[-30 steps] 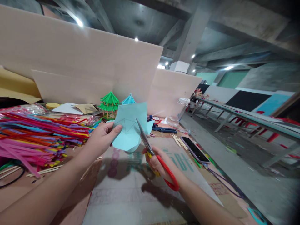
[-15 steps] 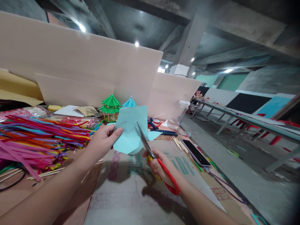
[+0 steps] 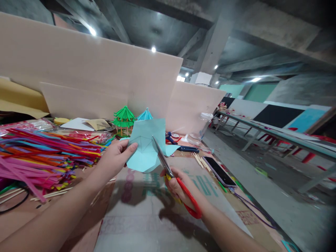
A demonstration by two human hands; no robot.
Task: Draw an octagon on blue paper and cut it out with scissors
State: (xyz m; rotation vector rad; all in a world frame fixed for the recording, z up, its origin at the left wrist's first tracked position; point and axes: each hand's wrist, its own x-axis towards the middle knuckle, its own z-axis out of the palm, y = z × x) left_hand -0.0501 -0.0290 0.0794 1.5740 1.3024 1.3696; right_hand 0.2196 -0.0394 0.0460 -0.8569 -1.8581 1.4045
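My left hand (image 3: pixel 121 152) pinches the left edge of a light blue sheet of paper (image 3: pixel 151 127), thumb in front. Pencil lines forming triangles are drawn on the sheet, and its lower edge is cut at angles. My right hand (image 3: pixel 178 183) grips scissors (image 3: pixel 164 161) with red and yellow handles. Their blades point up and left, and look nearly closed along the right part of the paper. Whether the blades touch the sheet I cannot tell. Behind the paper stand a green model pavilion (image 3: pixel 124 120) and a blue peaked roof (image 3: pixel 145 114), the latter partly hidden.
A heap of colourful pipe cleaners (image 3: pixel 47 157) covers the left of the table. To the right lie a phone (image 3: pixel 219 171), thin wooden sticks (image 3: pixel 202 161) and a dark blue tool (image 3: pixel 187 149). A clear jar (image 3: pixel 202 126) stands behind. Tall pale boards (image 3: pixel 105 70) close off the back.
The lower part of the blue paper has shifted slightly, and its loose right flap sits a little differently. Both hands and the scissors stay almost where they were.
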